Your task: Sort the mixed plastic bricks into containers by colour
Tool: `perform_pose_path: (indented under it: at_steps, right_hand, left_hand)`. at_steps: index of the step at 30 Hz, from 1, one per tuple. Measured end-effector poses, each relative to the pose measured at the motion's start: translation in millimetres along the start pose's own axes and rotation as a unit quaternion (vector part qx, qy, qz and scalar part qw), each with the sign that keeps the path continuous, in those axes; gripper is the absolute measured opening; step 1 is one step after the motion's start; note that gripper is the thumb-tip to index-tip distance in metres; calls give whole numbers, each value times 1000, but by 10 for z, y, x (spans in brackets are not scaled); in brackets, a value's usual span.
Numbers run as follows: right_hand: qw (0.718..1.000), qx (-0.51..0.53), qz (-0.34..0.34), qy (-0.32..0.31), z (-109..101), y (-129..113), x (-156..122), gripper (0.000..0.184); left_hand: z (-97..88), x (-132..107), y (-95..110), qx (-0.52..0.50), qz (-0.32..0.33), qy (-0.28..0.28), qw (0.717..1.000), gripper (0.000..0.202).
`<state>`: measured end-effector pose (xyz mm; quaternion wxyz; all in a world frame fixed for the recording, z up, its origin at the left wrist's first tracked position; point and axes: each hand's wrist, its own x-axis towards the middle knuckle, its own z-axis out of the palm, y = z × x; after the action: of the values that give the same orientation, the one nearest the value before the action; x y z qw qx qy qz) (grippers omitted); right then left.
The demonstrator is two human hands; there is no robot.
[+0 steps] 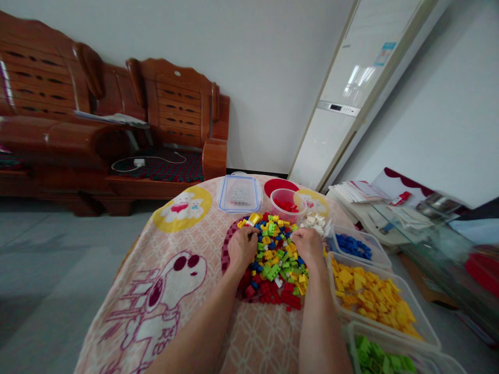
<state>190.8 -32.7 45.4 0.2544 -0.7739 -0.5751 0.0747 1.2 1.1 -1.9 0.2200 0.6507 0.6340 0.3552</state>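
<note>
Many bricks (273,271) lie with mixed long axes; left hand (242,248) and right hand (310,246) curl fingers, grip unclear.

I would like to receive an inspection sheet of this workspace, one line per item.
Surface: pink patterned tablecloth.
Job's things: mixed-colour brick pile, central; red bricks, blue bricks, yellow bricks and green bricks in plastic containers.
Clutter: red disc and clear blue-edged lid or box, far side.
Hands: left hand at the pile's left side, right hand at its right; grip unclear.
Cables: white corded charger on the wooden bench.
Surroundings: grey floor, pale wall, tall white unit.
</note>
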Motion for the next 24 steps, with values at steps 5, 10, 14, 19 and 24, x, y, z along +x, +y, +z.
perform_pose_path:
  at_steps: [5,10,14,19,24]
  right_hand:
    - [988,-145,-7,-46,42,-164,-50,22]
    - [973,-218,1,-68,101,-237,-67,20]
    - [967,-245,20,-64,130,-284,-74,19]
    - [967,-246,41,-61,156,-324,-88,21]
    - [969,-234,45,-60,172,-312,-85,22]
  left_hand:
    - [-3,-9,10,-6,-9,4,1000,25]
    - [-4,-5,14,-3,-12,1,1000,24]
    - [-10,-4,16,-4,-12,-3,1000,24]
    - [-16,-6,18,-3,-7,-3,1000,26]
    - [-11,-5,16,-5,-11,-2,1000,25]
